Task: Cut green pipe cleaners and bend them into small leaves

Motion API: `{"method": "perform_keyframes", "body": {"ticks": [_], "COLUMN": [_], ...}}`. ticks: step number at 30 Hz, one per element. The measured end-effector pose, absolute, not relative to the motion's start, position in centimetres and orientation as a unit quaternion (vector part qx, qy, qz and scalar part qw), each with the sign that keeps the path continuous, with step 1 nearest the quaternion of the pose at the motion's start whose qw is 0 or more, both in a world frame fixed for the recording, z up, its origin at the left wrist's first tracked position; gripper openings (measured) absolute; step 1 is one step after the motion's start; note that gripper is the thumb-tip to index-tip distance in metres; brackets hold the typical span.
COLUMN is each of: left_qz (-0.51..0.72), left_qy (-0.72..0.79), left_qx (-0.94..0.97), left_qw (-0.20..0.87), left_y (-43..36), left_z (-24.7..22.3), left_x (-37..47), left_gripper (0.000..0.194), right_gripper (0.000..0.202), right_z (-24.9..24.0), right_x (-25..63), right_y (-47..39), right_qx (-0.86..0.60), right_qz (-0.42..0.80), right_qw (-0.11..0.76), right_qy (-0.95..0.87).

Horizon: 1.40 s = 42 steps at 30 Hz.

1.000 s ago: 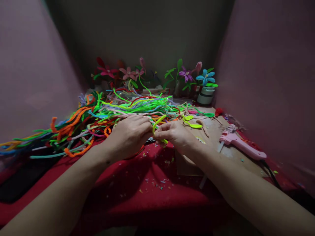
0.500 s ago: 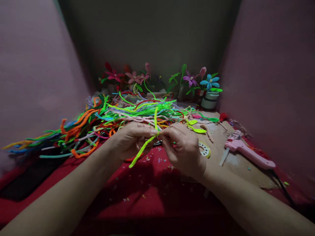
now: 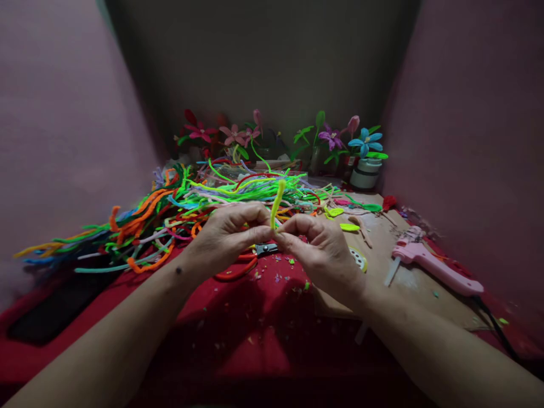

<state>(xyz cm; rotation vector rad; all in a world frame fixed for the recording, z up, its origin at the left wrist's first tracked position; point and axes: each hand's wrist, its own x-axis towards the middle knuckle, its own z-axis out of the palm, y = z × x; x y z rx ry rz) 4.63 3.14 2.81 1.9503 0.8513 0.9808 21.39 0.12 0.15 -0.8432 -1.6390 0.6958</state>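
From my end I count one pale lidded-looking jar [image 3: 366,174] at one o'clock, with one blue flower [image 3: 366,143] showing above it; I can't see inside. Left of it, one clear container [image 3: 315,160] stands near one purple flower [image 3: 330,136], its contents too dim to make out.

One yellow fuzzy stick [image 3: 277,207] is at the centre, over the bench [image 3: 255,345], standing nearly upright with a slight bend. It is bright, soft-edged and plain, its lower end hidden at my fingertips. My left hand [image 3: 232,232] has its grip pinched on it, and my right hand [image 3: 327,252] closes its grip at the same low spot, fingertips meeting.

I count one pair of scissors [image 3: 238,276] at seven o'clock, just below the hands, one pink glue gun [image 3: 437,267] at four, and one yellow-rimmed ring [image 3: 361,260], partly covered, beside my right hand. The colourful heap of sticks [image 3: 250,190] spreads from nine to twelve, too tangled to count.
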Motion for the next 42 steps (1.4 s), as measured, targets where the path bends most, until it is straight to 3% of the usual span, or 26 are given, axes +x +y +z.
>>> {"method": "perform_keyframes", "body": {"ticks": [3, 5, 7, 11, 14, 19, 23, 27, 31, 34, 39, 42], "left_qz": [0.352, 0.343, 0.340, 0.336, 0.358, 0.409, 0.378, 0.359, 0.349, 0.334, 0.307, 0.299], "left_qy": [0.343, 0.334, 0.343, 0.388, 0.405, 0.387, 0.365, 0.348, 0.369, 0.391, 0.402, 0.385], "left_qx": [0.647, 0.608, 0.642, 0.746, 0.765, 0.811, 0.851, 0.866, 0.855, 0.841, 0.838, 0.848], "left_qw": [0.583, 0.633, 0.595, 0.424, 0.350, 0.158, 0.018, 0.013, 0.106, 0.169, 0.203, 0.209], "left_y": [3.6, 3.8, 3.9, 3.5, 3.4, 3.3, 3.3, 3.3, 3.1, 3.1, 3.2, 3.1], "left_z": [1.6, 1.2, 1.4, 2.6, 2.9, 1.6, 1.1, 1.5, 2.3, 2.7, 3.0, 3.2], "left_x": [5.1, 5.2, 5.1, 4.8, 5.1, 5.6, 5.5, 5.4, 5.3, 5.1, 4.9, 4.8], "left_gripper": [0.017, 0.019, 0.020, 0.022, 0.019, 0.013, 0.012, 0.014, 0.015, 0.018, 0.021, 0.020], "right_gripper": [0.013, 0.015, 0.014, 0.016, 0.020, 0.018, 0.016, 0.015, 0.016, 0.019, 0.020, 0.018], "right_z": [-0.6, -0.9, -0.9, -0.1, 0.3, -0.1, -0.4, -0.4, -0.5, -0.7, -0.5, 0.0], "right_x": [21.3, 21.2, 21.1, 21.2, 21.3, 21.2, 21.2, 21.2, 21.1, 21.0, 21.2, 21.5], "right_y": [0.2, 0.5, 0.8, 1.3, 1.5, 1.7, 1.7, 1.7, 1.5, 1.1, 0.4, 0.7], "right_qx": [-0.350, -0.341, -0.356, -0.376, -0.381, -0.408, -0.431, -0.438, -0.434, -0.433, -0.394, -0.396], "right_qz": [0.076, 0.013, 0.082, 0.422, 0.531, 0.505, 0.462, 0.436, 0.416, 0.308, -0.083, -0.084], "right_qw": [0.553, 0.544, 0.544, 0.525, 0.505, 0.524, 0.527, 0.518, 0.498, 0.486, 0.509, 0.484], "right_qy": [-0.752, -0.766, -0.755, -0.636, -0.564, -0.552, -0.569, -0.591, -0.625, -0.694, -0.761, -0.776]}}
